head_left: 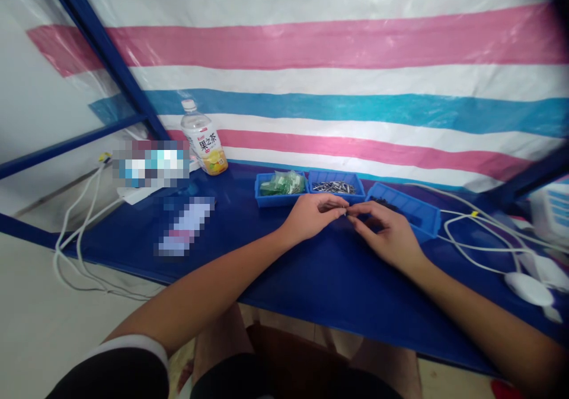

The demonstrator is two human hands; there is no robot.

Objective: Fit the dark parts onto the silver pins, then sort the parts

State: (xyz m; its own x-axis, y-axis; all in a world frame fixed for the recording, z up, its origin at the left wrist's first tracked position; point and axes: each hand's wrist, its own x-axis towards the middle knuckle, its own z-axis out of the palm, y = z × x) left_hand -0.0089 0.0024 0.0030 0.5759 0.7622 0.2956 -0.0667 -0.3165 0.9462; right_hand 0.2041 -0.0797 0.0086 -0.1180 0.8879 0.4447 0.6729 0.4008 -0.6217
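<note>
A striped plastic sheet (311, 43) hangs behind my blue tabletop (267, 274). My left hand (313, 215) is nearly closed, thumb and fingertips pinching a small piece (345, 212) above the table, just in front of the bins. My right hand (386, 230) is loosely curled, fingertips meeting the left's at that piece; I cannot tell whether they grip it too. With something so tiny, I judge it best to pinch lightly, brace fingertip against fingertip and work low over the surface. The left bin (280, 201) holds clear green pieces (284, 183), the middle bin (335, 176) a heap of slim metal parts (333, 187), and the angled right bin (422, 216) some dark items, partly hidden by my hand
</note>
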